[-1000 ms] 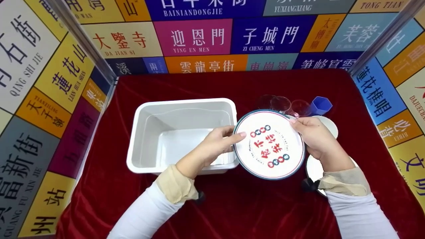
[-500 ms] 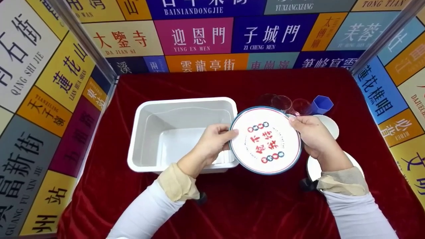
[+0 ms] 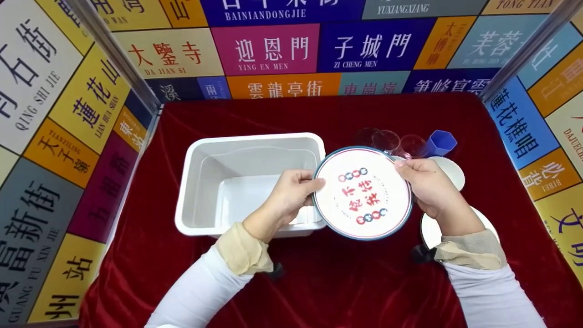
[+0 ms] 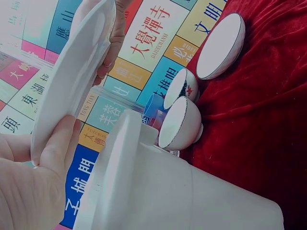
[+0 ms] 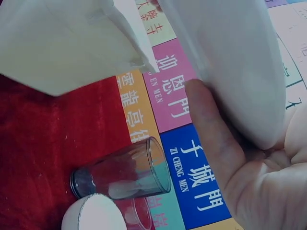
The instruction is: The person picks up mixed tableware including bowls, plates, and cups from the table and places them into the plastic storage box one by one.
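Observation:
A round white plate (image 3: 364,193) with a blue rim and red lettering is held up in the air, face toward the head camera. My left hand (image 3: 291,196) pinches its left edge, thumb on the face and fingers behind. The right hand (image 3: 426,184) grips the upper right edge in the same way. In the left wrist view the plate (image 4: 72,81) appears nearly edge-on, and its white underside (image 5: 235,57) fills the top of the right wrist view. Just left of the plate stands a white plastic tub (image 3: 196,191), its near right corner behind my left hand.
Behind the plate stand clear glasses (image 3: 387,140) and a blue hexagonal cup (image 3: 441,143). White bowls (image 4: 182,123) sit on the right side, one (image 3: 485,223) partly under my right wrist. Red cloth (image 3: 364,282) covers the table, and printed panels (image 3: 264,50) wall it in.
Both hands have carried the plate slightly left and up, mostly in the first half second. Since then it has barely moved. The tub and tableware stay put.

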`<state>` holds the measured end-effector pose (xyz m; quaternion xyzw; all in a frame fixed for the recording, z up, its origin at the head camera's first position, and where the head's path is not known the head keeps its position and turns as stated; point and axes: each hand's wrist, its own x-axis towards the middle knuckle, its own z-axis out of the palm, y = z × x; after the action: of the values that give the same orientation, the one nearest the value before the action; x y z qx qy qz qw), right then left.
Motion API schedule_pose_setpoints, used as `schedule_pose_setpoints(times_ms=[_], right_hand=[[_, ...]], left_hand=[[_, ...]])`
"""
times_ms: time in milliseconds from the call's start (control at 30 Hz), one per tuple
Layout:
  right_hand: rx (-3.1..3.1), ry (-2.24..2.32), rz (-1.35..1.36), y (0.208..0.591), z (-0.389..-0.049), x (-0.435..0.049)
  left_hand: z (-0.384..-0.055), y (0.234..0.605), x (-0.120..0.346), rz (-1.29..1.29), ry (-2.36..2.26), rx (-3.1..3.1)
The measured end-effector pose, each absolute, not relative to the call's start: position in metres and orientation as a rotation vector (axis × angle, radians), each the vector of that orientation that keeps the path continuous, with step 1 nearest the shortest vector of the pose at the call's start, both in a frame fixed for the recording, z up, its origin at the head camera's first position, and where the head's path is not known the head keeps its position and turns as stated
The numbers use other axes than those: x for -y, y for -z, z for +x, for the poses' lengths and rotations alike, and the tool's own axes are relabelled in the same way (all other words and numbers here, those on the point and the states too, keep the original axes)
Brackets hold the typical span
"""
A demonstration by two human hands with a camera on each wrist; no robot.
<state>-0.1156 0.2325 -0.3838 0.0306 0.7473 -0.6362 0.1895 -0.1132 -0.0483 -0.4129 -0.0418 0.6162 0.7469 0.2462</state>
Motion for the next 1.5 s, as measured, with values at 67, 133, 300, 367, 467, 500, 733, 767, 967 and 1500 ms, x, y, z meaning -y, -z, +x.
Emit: schedule_pose_setpoints(times_ms=[67,133,300,367,467,500,733,767,967,1500], right_hand=[[-2.104,1.782,0.079,0.384,-0.115,-0.233],[-2.108,1.777,0.078,0.384,-0.115,-0.233],[-2.134,1.768,0.059,0.383,-0.116,-0.231],[-2.144,1.758,0.053,0.383,-0.117,-0.23],[-2.146,1.752,0.055,0.382,-0.116,-0.229],[-2.147,1.753,0.055,0.382,-0.116,-0.229],[-2.124,1.781,0.051,0.381,-0.113,-0.227],[-2.123,1.782,0.051,0.381,-0.113,-0.227],[-2.109,1.799,0.039,0.381,-0.112,-0.227],[-2.065,1.82,-0.013,0.383,-0.106,-0.226]], left_hand=[[-0.113,0.413,0.049,-0.122,-2.033,-1.68],[-0.114,0.413,0.049,-0.129,-2.032,-1.679],[-0.114,0.413,0.051,-0.141,-2.028,-1.69],[-0.115,0.413,0.053,-0.143,-2.023,-1.695],[-0.116,0.412,0.055,-0.138,-2.01,-1.701],[-0.117,0.412,0.056,-0.135,-2.005,-1.703],[-0.124,0.407,0.063,-0.084,-1.956,-1.733],[-0.125,0.406,0.064,-0.079,-1.952,-1.734],[-0.13,0.405,0.069,-0.061,-1.93,-1.743],[-0.147,0.393,0.083,-0.043,-1.829,-1.812]])
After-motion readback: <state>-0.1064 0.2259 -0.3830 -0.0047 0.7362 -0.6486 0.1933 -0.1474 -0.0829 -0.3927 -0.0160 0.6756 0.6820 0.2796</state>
